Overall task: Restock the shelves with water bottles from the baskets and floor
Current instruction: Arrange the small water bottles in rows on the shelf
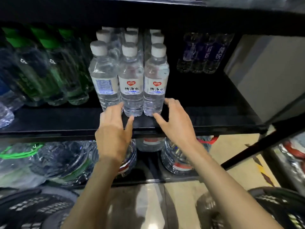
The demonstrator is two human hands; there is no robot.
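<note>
Head view: black shelf (66,123), tiled floor (234,149).

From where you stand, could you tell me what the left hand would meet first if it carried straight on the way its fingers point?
Most likely the base of the leftmost front water bottle; the left hand has its fingertips right at it already, though depth is hard to judge.

Right of the white-capped water bottles (130,75) the black shelf (206,113) lies bare up to a purple-labelled pack (204,53) (set far back); green bottles (49,66) crowd their left.
</note>
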